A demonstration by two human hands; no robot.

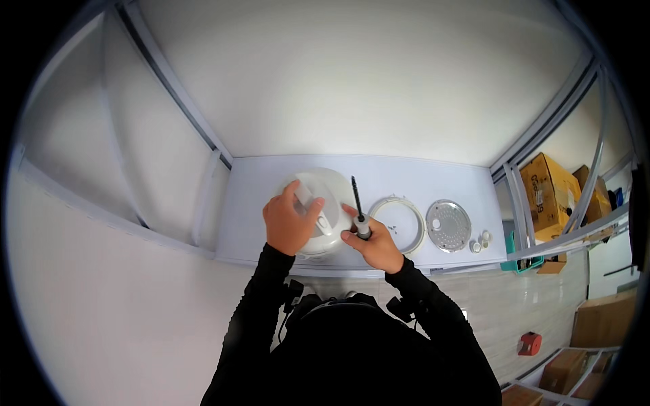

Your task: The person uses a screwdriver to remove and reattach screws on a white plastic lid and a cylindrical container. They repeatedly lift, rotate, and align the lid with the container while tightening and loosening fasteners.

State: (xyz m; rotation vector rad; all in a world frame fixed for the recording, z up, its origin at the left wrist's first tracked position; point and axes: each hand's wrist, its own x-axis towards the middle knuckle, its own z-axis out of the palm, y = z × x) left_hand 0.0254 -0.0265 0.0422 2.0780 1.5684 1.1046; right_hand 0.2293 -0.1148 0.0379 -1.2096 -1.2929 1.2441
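A rounded white appliance that looks like a rice cooker (332, 177) stands on the left part of the white table. My left hand (288, 220) lies over its top, thumb and forefinger spread around a pale raised piece (302, 194) and seemingly gripping it. At the cooker's right side, my right hand (378, 247) is closed around the grey handle of a screwdriver (359, 203). The dark shaft points up and away from me, apart from the cooker. Beside that hand lies a white ring (399, 199) with tiny dark bits, perhaps screws, inside its outline.
Right of the ring rests a round perforated metal plate (449, 227), then several small white round parts (476, 247). Metal frame posts (521, 213) flank the white table (264, 167). Cardboard boxes (545, 193) and a teal bin (525, 264) stand beyond its right end.
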